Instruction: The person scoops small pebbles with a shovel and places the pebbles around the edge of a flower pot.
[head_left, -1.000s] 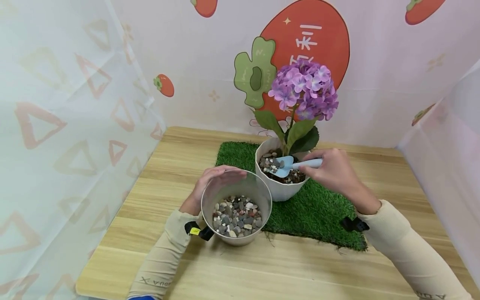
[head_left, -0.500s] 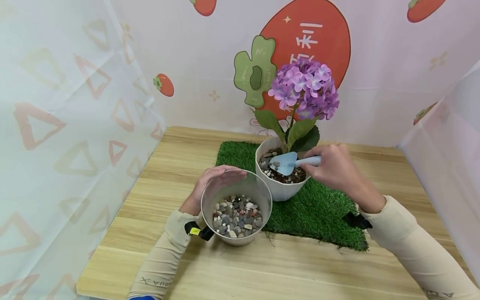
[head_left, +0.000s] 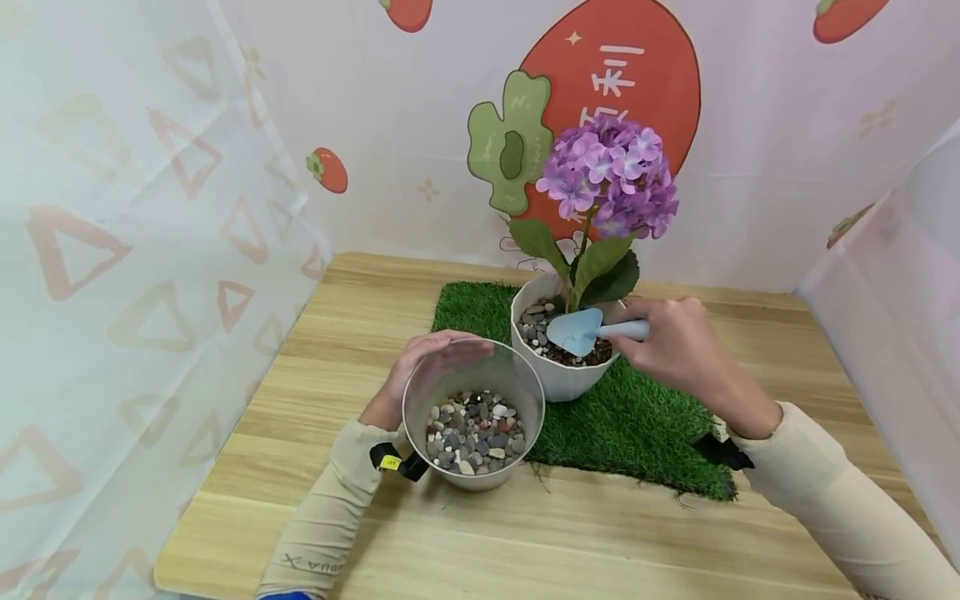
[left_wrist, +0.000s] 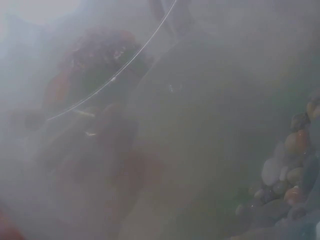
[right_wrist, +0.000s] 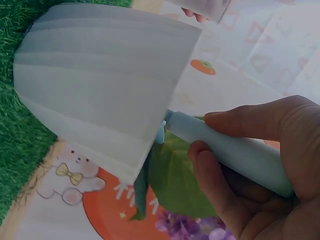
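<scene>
My right hand (head_left: 670, 346) grips the pale handle of a small light-blue trowel (head_left: 576, 332). The trowel's blade is over the soil inside a white faceted flowerpot (head_left: 564, 383), with no stones on it. Pebbles (head_left: 536, 321) lie on the pot's left side, dark soil to the right. From the soil rises a purple hydrangea (head_left: 611, 175) with green leaves. My left hand (head_left: 405, 375) curves round the far left side of a translucent bucket (head_left: 480, 482), fingers showing through its wall. Mixed pebbles (head_left: 480, 433) cover the bucket's bottom. The right wrist view shows thumb and fingers around the handle (right_wrist: 232, 147).
A green artificial turf mat (head_left: 637, 433) lies under the pot on the wooden table (head_left: 600, 542). Printed cloth walls (head_left: 405, 125) enclose the table at the back and sides. The left wrist view is hazy, with some pebbles (left_wrist: 295, 175) at its right edge.
Pebbles that lay on the trowel's blade have slid off into the pot. The blade has tipped and shifted slightly right with my right hand. My left hand and the bucket stay still.
</scene>
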